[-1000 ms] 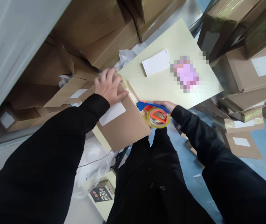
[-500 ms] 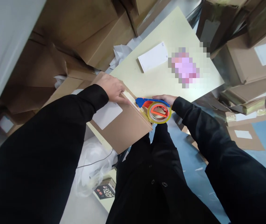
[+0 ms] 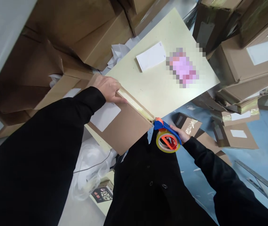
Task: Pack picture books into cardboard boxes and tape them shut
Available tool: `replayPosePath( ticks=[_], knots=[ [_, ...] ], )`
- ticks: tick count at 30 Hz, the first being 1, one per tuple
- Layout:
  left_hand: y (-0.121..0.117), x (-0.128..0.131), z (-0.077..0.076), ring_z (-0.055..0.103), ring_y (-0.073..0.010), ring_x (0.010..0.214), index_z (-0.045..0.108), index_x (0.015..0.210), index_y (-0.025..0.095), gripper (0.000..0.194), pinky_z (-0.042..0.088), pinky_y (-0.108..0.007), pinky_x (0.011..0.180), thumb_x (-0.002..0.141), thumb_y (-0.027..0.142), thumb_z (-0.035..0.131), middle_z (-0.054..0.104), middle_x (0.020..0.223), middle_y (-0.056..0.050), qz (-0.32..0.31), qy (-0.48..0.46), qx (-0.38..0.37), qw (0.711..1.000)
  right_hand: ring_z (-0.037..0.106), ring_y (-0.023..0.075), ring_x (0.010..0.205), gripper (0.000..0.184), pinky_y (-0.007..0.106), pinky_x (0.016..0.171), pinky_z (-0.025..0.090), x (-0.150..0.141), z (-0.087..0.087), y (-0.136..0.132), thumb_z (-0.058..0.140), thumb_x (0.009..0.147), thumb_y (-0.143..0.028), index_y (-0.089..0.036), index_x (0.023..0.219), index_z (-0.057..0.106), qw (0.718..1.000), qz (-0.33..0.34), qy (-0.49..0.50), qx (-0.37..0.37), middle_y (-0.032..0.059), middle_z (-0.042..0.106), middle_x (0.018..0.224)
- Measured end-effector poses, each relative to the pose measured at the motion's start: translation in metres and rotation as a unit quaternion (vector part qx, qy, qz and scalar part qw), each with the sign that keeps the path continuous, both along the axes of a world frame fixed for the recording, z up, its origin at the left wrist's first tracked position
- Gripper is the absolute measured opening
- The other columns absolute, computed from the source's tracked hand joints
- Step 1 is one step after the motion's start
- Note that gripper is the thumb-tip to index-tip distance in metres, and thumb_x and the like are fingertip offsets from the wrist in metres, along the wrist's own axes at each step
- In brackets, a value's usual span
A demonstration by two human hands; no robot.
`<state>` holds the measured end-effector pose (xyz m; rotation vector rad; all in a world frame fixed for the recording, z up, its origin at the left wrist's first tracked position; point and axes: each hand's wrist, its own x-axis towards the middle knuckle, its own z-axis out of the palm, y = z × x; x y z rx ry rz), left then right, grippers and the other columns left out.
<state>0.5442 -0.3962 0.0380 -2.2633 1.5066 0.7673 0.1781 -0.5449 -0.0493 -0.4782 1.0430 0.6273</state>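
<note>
the left hand is partly closed on the box: the fingers bend over its upper edge near the far end, and the thumb lies on the labelled face. the fingertips are hidden, so the pressure cannot be told. this placement probably braces the box against sliding and leaves the rest of the edge free.

the right hand is closed around the handle of the tape dispenser. the roll hangs below the handle, clear of the palm, presumably so that it can turn freely. the dispenser head is at the box's near corner; whether it touches the cardboard cannot be told.

the box lies across the near edge of the table, with its near corner at that edge. this likely gives the dispenser room past the end of the box. clear tape lies along the edge facing the bare tabletop. the label faces up, away from the taped edge.

a white card lies toward the table's far corner, just beside a blurred pink item, whose kind cannot be told. stacked cartons stand beyond the table's right corner.
</note>
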Motion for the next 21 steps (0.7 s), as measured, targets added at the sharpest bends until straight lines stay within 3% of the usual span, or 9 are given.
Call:
replayPosePath(
  ticks=[2, 4, 7, 9, 10, 12, 14, 17, 21],
  knots=[
    [0.010, 0.007, 0.001, 0.053, -0.0320, 0.103, 0.066, 0.092, 0.020, 0.081, 0.032, -0.039, 0.082, 0.065, 0.085, 0.025, 0.065, 0.090, -0.010, 0.035, -0.006, -0.008, 0.999, 0.068, 0.0219, 0.067, 0.036, 0.030, 0.074, 0.057, 0.010, 0.002, 0.007, 0.043, 0.089, -0.042, -0.022, 0.075, 0.069, 1.000, -0.016, -0.002, -0.017, 0.0080, 0.071, 0.068],
    [0.023, 0.016, 0.005, 0.050, -0.0339, 0.107, 0.066, 0.094, 0.019, 0.082, 0.031, -0.041, 0.083, 0.067, 0.084, 0.023, 0.065, 0.095, -0.010, 0.102, -0.028, 0.003, 0.994, 0.066, 0.0227, 0.063, 0.040, 0.032, 0.071, 0.057, 0.038, 0.005, 0.004, 0.041, 0.088, -0.047, -0.023, 0.071, 0.068, 0.999, -0.032, -0.013, -0.032, 0.0073, 0.068, 0.060],
    [0.040, 0.021, 0.019, 0.049, -0.0375, 0.109, 0.066, 0.100, 0.018, 0.084, 0.031, -0.048, 0.082, 0.070, 0.083, 0.023, 0.064, 0.101, -0.009, 0.224, -0.082, 0.007, 0.971, 0.065, 0.0212, 0.066, 0.038, 0.033, 0.074, 0.057, 0.102, 0.007, -0.018, 0.040, 0.089, -0.045, -0.022, 0.075, 0.067, 0.993, -0.072, -0.074, -0.057, 0.0047, 0.068, 0.062],
    [0.041, 0.011, 0.027, 0.043, -0.0386, 0.118, 0.060, 0.117, 0.022, 0.080, 0.030, -0.052, 0.086, 0.076, 0.078, 0.021, 0.062, 0.113, -0.007, 0.252, -0.101, -0.062, 0.960, 0.064, 0.0192, 0.065, 0.040, 0.033, 0.075, 0.056, 0.145, 0.006, -0.036, 0.036, 0.091, -0.042, -0.019, 0.078, 0.066, 0.988, -0.077, -0.118, -0.065, 0.0041, 0.067, 0.062],
    [0.037, 0.002, 0.030, 0.037, -0.0384, 0.124, 0.052, 0.127, 0.023, 0.078, 0.028, -0.054, 0.090, 0.078, 0.075, 0.022, 0.058, 0.122, -0.006, 0.231, -0.096, -0.107, 0.962, 0.064, 0.0190, 0.062, 0.041, 0.034, 0.073, 0.056, 0.163, 0.006, -0.045, 0.036, 0.092, -0.043, -0.017, 0.080, 0.066, 0.987, -0.066, -0.129, -0.074, 0.0039, 0.066, 0.060],
    [0.024, -0.020, 0.031, 0.023, -0.0379, 0.135, 0.035, 0.141, 0.025, 0.080, 0.018, -0.058, 0.100, 0.078, 0.074, 0.031, 0.044, 0.141, -0.007, 0.120, -0.047, -0.170, 0.977, 0.063, 0.0189, 0.060, 0.039, 0.035, 0.070, 0.056, 0.187, 0.004, -0.058, 0.040, 0.091, -0.044, -0.015, 0.084, 0.065, 0.985, -0.037, -0.140, -0.093, 0.0033, 0.065, 0.058],
    [0.008, -0.041, 0.028, 0.012, -0.0442, 0.138, 0.031, 0.143, 0.026, 0.098, 0.005, -0.065, 0.102, 0.063, 0.079, 0.049, 0.022, 0.153, -0.013, -0.016, 0.030, -0.159, 0.987, 0.062, 0.0191, 0.059, 0.038, 0.035, 0.067, 0.055, 0.196, 0.003, -0.063, 0.043, 0.090, -0.045, -0.014, 0.087, 0.065, 0.984, -0.014, -0.141, -0.106, 0.0031, 0.064, 0.057],
    [-0.009, -0.058, 0.021, 0.005, -0.0471, 0.138, 0.035, 0.140, 0.031, 0.104, -0.001, -0.069, 0.100, 0.051, 0.077, 0.064, 0.013, 0.156, -0.012, -0.043, 0.055, -0.164, 0.984, 0.061, 0.0186, 0.057, 0.041, 0.034, 0.065, 0.055, 0.193, 0.003, -0.059, 0.042, 0.090, -0.047, -0.014, 0.088, 0.066, 0.985, -0.004, -0.136, -0.105, 0.0032, 0.064, 0.055],
    [-0.012, -0.057, 0.019, 0.005, -0.0489, 0.137, 0.042, 0.135, 0.031, 0.099, 0.001, -0.071, 0.099, 0.050, 0.073, 0.068, 0.011, 0.156, -0.012, -0.021, 0.054, -0.165, 0.985, 0.062, 0.0185, 0.056, 0.045, 0.033, 0.065, 0.056, 0.181, 0.001, -0.048, 0.039, 0.090, -0.050, -0.014, 0.087, 0.066, 0.987, -0.015, -0.127, -0.093, 0.0033, 0.064, 0.054]
  ],
)
